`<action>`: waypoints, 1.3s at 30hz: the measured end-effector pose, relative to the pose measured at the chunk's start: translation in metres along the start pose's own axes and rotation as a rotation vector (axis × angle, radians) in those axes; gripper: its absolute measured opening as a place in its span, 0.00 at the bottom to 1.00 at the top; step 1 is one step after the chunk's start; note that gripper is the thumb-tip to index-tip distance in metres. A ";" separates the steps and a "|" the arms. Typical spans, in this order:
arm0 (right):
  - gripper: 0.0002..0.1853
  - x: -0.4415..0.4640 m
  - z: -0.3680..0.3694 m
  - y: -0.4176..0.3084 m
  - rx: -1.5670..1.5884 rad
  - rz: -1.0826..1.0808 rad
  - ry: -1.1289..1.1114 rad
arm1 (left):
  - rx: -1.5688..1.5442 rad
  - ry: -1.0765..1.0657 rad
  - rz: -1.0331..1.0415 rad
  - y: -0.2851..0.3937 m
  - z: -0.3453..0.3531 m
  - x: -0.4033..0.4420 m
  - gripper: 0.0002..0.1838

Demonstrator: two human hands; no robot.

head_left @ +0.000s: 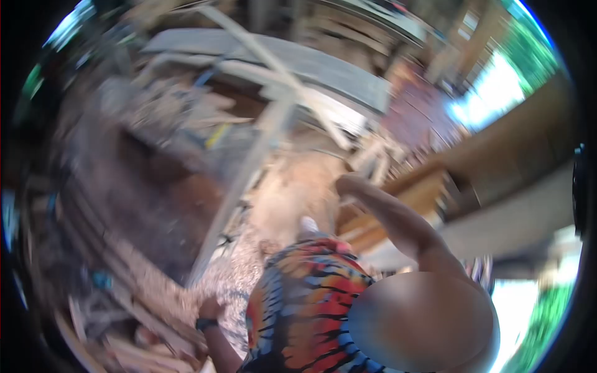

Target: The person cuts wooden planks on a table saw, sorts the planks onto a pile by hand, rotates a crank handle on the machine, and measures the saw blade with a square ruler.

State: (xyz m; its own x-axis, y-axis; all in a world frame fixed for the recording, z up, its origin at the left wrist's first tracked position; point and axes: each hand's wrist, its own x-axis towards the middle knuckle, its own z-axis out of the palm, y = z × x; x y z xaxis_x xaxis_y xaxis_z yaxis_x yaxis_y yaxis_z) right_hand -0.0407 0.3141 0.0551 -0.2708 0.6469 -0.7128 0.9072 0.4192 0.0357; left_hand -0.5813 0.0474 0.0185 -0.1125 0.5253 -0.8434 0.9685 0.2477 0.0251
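Note:
My right hand (349,184) is at the end of my outstretched arm, beside the left end of some brown wooden boards (404,186). Blur hides its fingers, and I cannot tell whether it touches the wood. Lower left, my left hand (211,307), with a dark band (206,323) on the wrist, hangs over a floor strewn with wood shavings (233,273). Its fingers are smeared too, and no held thing can be made out. Between my arms shows my colourful patterned shirt (311,298).
A long pale beam (249,165) edges a dark work surface (168,205) on the left. Across the back lies a grey plank (298,59), crossed by a thin wooden strip (273,65). Offcuts (379,155) lie ahead; more timber (143,354) is at lower left.

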 end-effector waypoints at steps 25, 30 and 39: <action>0.18 -0.210 0.419 -0.061 1.389 0.672 0.111 | -1.241 0.103 0.215 -0.003 0.041 0.085 0.17; 0.18 -0.089 0.377 0.021 1.634 0.336 0.124 | -0.508 0.053 -0.039 0.010 0.270 0.011 0.32; 0.19 0.031 0.276 -0.040 1.236 0.123 -0.288 | -1.166 0.229 -0.709 0.106 0.541 -0.135 0.27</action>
State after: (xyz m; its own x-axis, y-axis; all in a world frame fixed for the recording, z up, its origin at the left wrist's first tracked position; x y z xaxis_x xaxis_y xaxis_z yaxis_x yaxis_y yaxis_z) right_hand 0.0039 0.1411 -0.1617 -0.2254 0.4134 -0.8822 0.6576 -0.6036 -0.4508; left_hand -0.3433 -0.4379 -0.1551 -0.6416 0.0948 -0.7611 -0.0415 0.9866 0.1578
